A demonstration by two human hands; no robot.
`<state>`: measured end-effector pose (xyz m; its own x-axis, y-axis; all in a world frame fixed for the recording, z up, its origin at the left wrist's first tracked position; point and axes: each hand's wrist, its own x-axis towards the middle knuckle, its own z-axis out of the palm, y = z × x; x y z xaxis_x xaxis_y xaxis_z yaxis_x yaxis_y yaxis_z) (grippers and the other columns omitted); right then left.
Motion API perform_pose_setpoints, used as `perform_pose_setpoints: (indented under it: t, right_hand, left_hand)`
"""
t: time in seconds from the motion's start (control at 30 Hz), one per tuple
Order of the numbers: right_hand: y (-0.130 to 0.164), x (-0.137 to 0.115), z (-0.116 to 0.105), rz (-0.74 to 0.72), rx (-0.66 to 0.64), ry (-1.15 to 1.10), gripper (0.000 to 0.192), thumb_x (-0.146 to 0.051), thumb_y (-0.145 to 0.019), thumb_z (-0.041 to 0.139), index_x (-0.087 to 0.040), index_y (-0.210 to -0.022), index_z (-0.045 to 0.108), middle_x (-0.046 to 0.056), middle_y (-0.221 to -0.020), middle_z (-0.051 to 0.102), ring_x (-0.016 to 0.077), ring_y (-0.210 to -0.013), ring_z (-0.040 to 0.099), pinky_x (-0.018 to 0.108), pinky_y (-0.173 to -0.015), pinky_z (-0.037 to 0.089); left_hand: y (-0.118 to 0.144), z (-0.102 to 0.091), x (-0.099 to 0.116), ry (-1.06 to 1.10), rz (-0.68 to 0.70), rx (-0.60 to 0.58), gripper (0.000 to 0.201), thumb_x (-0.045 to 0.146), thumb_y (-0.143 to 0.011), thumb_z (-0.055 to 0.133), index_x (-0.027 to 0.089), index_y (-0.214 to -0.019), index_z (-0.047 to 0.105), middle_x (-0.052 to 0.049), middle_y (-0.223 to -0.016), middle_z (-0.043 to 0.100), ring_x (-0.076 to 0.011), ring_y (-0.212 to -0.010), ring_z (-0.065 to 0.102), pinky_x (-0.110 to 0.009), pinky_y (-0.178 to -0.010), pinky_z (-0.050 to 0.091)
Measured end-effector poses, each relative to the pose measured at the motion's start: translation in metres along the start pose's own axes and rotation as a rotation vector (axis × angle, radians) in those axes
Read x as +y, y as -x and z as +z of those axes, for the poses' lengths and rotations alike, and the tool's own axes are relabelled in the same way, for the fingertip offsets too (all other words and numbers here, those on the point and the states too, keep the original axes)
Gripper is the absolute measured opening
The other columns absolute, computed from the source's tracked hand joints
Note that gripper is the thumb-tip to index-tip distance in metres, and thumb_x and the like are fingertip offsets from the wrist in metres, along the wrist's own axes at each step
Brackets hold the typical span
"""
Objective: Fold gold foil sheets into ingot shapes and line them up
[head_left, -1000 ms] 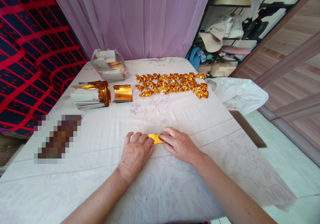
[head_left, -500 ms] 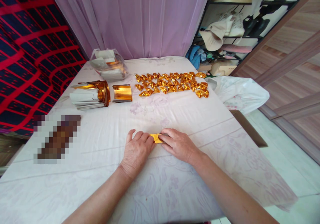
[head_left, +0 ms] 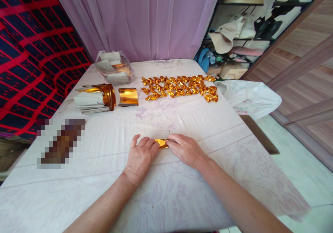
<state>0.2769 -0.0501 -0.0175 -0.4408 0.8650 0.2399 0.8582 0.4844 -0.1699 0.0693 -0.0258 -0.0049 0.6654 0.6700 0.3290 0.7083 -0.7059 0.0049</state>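
A small sheet of gold foil paper lies on the white cloth near the table's front, its pale back side turned up behind my fingers. My left hand presses the paper's left end with its fingertips. My right hand pinches the right end. Both hands rest flat on the cloth, thumbs close together. Much of the paper is hidden under my fingers.
Several folded gold paper pieces lie in rows at the back of the table. Stacks of gold and white sheets, a curled gold sheet and a clear bag sit back left. A blurred patch lies left.
A pale flap of the paper has been turned up behind my fingers, where only a flat gold strip showed before. Both hands have stayed in place.
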Motion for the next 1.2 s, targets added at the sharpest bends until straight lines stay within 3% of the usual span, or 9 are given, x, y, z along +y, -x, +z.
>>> perform_pose_setpoints:
  t: [0.2,0.37,0.8,1.2]
  right_hand:
    - [0.001,-0.008,-0.003,-0.053,-0.003,-0.108,0.023,-0.014,-0.094,0.047,-0.024,-0.091,0.069,0.003,-0.092,0.067,0.0154,-0.08,0.061,0.027,-0.074,0.049]
    - [0.002,-0.006,-0.002,-0.053,0.007,-0.157,0.018,-0.016,-0.093,0.051,-0.023,-0.095,0.068,0.004,-0.094,0.068,0.0161,-0.084,0.062,0.028,-0.075,0.048]
    - [-0.004,-0.008,0.009,0.166,0.028,-0.202,0.013,-0.021,-0.094,0.053,-0.023,-0.091,0.066,0.001,-0.086,0.068,0.0136,-0.079,0.063,0.023,-0.07,0.043]
    - [-0.01,-0.015,0.006,0.233,0.012,-0.161,0.017,-0.022,-0.094,0.053,-0.022,-0.083,0.065,0.0,-0.08,0.066,0.0132,-0.076,0.062,0.023,-0.065,0.039]
  left_hand:
    - [0.015,-0.005,0.002,0.007,-0.019,-0.033,0.017,0.025,-0.093,0.057,0.022,-0.106,0.068,-0.004,-0.109,0.072,-0.0227,-0.101,0.061,-0.044,-0.097,0.038]
    - [0.023,-0.007,0.005,-0.004,0.006,-0.053,0.026,0.027,-0.092,0.057,0.021,-0.116,0.066,-0.006,-0.116,0.07,-0.0245,-0.105,0.061,-0.044,-0.096,0.039]
    - [0.027,-0.006,0.004,0.028,-0.011,-0.083,0.03,0.029,-0.092,0.057,0.023,-0.12,0.065,-0.006,-0.122,0.068,-0.0254,-0.112,0.059,-0.044,-0.098,0.041]
    - [0.028,-0.006,0.006,0.032,0.001,-0.073,0.031,0.026,-0.094,0.054,0.022,-0.124,0.061,-0.004,-0.125,0.067,-0.025,-0.112,0.058,-0.044,-0.098,0.037]
